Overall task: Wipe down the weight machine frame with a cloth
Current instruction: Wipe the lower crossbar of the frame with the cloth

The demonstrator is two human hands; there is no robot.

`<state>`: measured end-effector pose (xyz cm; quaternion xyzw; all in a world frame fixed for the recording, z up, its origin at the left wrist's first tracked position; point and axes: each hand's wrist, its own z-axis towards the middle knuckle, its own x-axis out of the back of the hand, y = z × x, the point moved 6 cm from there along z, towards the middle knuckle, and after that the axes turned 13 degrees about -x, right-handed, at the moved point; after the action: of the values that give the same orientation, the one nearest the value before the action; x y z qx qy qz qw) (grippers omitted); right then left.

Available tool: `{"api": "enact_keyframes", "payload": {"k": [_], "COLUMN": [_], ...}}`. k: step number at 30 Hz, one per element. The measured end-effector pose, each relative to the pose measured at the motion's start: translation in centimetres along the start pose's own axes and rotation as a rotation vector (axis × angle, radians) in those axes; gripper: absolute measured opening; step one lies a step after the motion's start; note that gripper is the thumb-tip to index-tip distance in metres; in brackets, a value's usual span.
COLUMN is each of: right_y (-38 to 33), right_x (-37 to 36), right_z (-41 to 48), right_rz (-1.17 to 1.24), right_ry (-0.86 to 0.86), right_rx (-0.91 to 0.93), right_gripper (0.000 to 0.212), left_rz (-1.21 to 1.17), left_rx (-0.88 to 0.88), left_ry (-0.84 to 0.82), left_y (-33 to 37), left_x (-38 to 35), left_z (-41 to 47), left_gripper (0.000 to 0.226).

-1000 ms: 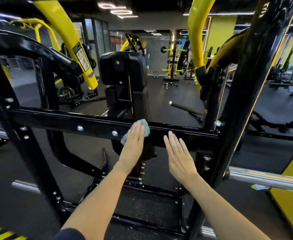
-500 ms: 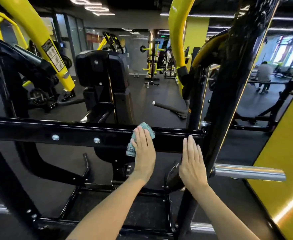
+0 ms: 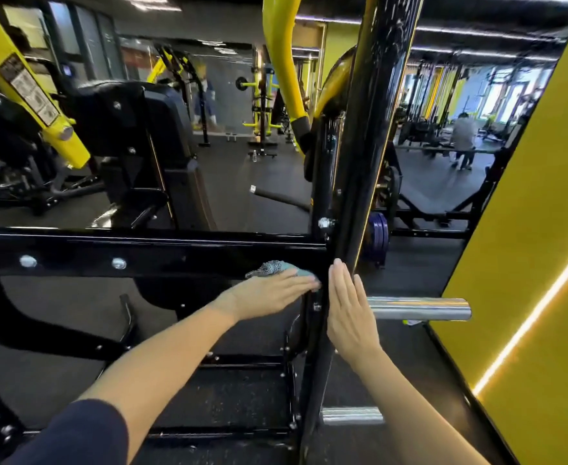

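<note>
Two black members of the weight machine frame (image 3: 74, 253) filled the view: a glossy crossbar (image 3: 182, 253) running level across the middle, and an upright post (image 3: 363, 162) that it met at the right. Beside the post stood a yellow panel (image 3: 527, 263), and a chrome weight peg (image 3: 420, 308) stuck out from the post toward it. The right hand (image 3: 349, 317) lay flat against the post just below the joint, fingers straight and together, holding nothing. The left hand (image 3: 272, 293), fingers also flat, pressed a small teal cloth (image 3: 277, 267) onto the lower edge of the crossbar, its fingertips nearly in the corner and close to the right hand.

Trouble from here would likely come from that flat press. Nothing pinched the bunched cloth, so a quick stroke could let it slide out and drop to the floor. The fingertips could also jam into the corner, above which a nut (image 3: 324, 223) stood proud, and the tight angle could go unwiped. The bare right palm might smear the paint. The frame itself looked shiny and dark, mirroring the ceiling lights, with pale specks high on the post and two round bolt heads (image 3: 118, 263) on the crossbar.
</note>
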<state>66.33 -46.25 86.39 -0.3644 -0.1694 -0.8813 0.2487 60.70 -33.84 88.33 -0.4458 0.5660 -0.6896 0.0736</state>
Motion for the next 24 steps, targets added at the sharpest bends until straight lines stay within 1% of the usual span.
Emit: {"api": "enact_keyframes", "payload": {"k": [2,4,7,10,11,12,13,14,15,16,17,18,19,21,22,23,24], "right_y": [-0.4,-0.6,-0.4,-0.5,-0.5,-0.5,-0.6,-0.7,-0.9,-1.2,-1.4,-1.5,-1.5,-1.1,-0.6,-0.2,0.3], "right_x": [0.0,0.1,-0.1,-0.4,-0.4,-0.3,-0.1,0.3,0.6,0.9,1.2,1.4,1.6,1.9,2.1,2.3,2.4], "right_z": [0.0,0.0,-0.1,-1.2,-1.5,-1.8,-1.9,-1.8,-1.6,-1.3,-1.1,-0.9,-0.8,-0.7,-0.7,-0.7,-0.8], "right_rz": [0.013,0.009,-0.006,0.022,0.027,0.033,0.044,0.059,0.074,0.088,0.098,0.103,0.109,0.125,0.139,0.156,0.173], "right_ry": [0.009,0.008,-0.022,-0.052,-0.05,-0.045,-0.035,-0.021,-0.014,-0.023,-0.044,-0.065,-0.08,-0.094,-0.087,-0.077,-0.073], "right_rx": [-0.03,-0.044,-0.044,-0.073,-0.093,-0.11,-0.119,-0.119,-0.106,-0.087,-0.064,-0.046,-0.034,-0.02,-0.019,-0.024,-0.032], "right_gripper": [0.077,0.075,0.071,0.064,0.063,0.063,0.063,0.063,0.066,0.073,0.082,0.088,0.091,0.088,0.085,0.081,0.078], "left_rz": [-0.025,-0.029,-0.015,-0.052,-0.094,-0.218,-0.436,-0.683,-0.864,-1.035,-1.186,-1.413,-1.668,-2.142,-2.318,-2.377,-2.393], "left_rx": [-0.028,-0.042,-0.027,0.028,0.048,0.11,0.194,0.332,0.526,0.776,1.08,1.401,1.667,2.011,2.197,2.352,2.489], "left_ry": [-0.038,-0.057,-0.062,-0.191,-0.221,-0.24,-0.235,-0.221,-0.23,-0.207,-0.147,-0.074,0.018,0.112,0.237,0.375,0.575], "left_y": [-0.1,-0.5,-1.3,-0.4,0.6,1.5,2.6,3.5,3.8,3.9,3.6,3.5,4.2,5.7,6.4,6.6,6.7], "left_x": [-0.3,-0.2,-0.3,-2.4,-3.2,-3.4,-3.4,-2.9,-3.0,-3.0,-3.0,-2.5,-2.5,-3.1,-2.8,-2.5,-2.6], "left_z": [-0.8,-1.9,-5.1,-8.7,-9.4,-9.7,-9.5,-8.6,-7.6,-6.6,-6.1,-5.6,-4.7,-3.0,-2.4,-2.0,-1.4], "left_gripper": [0.071,0.072,0.066,0.06,0.058,0.055,0.05,0.044,0.038,0.032,0.03,0.03,0.028,0.032,0.03,0.022,0.016]}}
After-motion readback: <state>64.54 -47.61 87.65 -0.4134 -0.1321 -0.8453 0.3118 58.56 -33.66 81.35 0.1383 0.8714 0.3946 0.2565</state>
